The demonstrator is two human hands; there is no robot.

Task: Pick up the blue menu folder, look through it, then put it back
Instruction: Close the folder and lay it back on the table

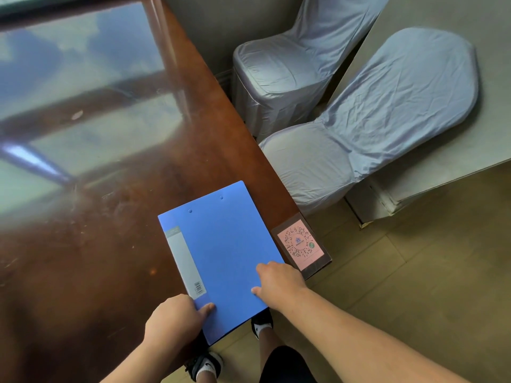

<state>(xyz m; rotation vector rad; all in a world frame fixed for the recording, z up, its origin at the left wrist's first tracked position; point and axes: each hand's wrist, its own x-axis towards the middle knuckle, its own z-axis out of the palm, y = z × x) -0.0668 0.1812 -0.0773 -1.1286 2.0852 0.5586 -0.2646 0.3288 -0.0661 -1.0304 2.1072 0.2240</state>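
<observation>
A closed blue menu folder (221, 255) lies at the near corner of a glossy dark wooden table (110, 244), its lower end jutting past the table edge toward the person. The left hand (174, 317) pinches that overhanging corner, thumb on top, remaining fingers hidden beneath. The right hand (278, 283) clasps the folder's right edge, thumb and one finger resting on the cover. Both hands have hold of it, though whether it has left the tabletop cannot be told.

Judging by the shut cover, this could be the pick-up or the put-back — the view cannot settle which.

Just right of the folder sits a pink QR code card (301, 246) in a clear stand. Two cloth-covered chairs (359, 128) stand beyond. Window glare washes out the table's far half; the folder's small label print is unreadable.
</observation>
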